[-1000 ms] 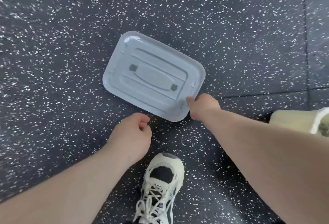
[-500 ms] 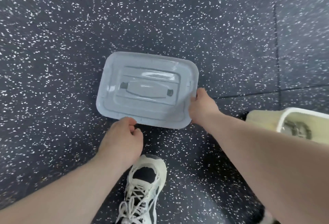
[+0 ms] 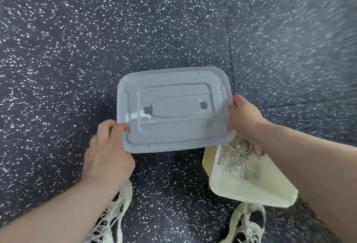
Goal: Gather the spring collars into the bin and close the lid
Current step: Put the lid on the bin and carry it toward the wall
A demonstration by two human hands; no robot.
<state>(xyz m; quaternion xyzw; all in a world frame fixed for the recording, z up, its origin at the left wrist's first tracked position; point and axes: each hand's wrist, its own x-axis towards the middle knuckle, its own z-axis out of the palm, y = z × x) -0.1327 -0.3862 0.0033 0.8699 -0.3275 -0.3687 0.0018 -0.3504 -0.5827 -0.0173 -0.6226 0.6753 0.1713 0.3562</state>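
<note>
- The floor (image 3: 173, 26) fills the view: dark rubber matting flecked with white, a seam running down from the top just right of centre and another crossing toward the right edge. The far right is smeared by motion blur.
- The lid (image 3: 173, 107), a pale grey-blue rectangle with rounded corners, is held up off the floor at the middle of the view, roughly level, its long side running left to right. A recessed panel with a flat handle and two dark hinge tabs shows on its face. Its near right corner overlaps the far end of the bin.
- The bin (image 3: 251, 188) is cream-coloured and sits on the floor at lower right, open, partly under the right forearm.
- The left hand (image 3: 108, 152) is clamped on the lid's near left corner, thumb on top at the rim, fingers curled underneath.
- The right hand (image 3: 243, 117) grips the lid's right short edge, thumb over the rim, the rest of the fingers hidden beneath.
- Two pale laced shoes stand at the bottom: the left shoe (image 3: 114, 221) below the left wrist, the right shoe (image 3: 247, 223) just in front of the bin's near wall.
- The spring collars (image 3: 239, 154) lie inside the bin as a tangle of silvery wire loops at its far end; how many there are cannot be told.
</note>
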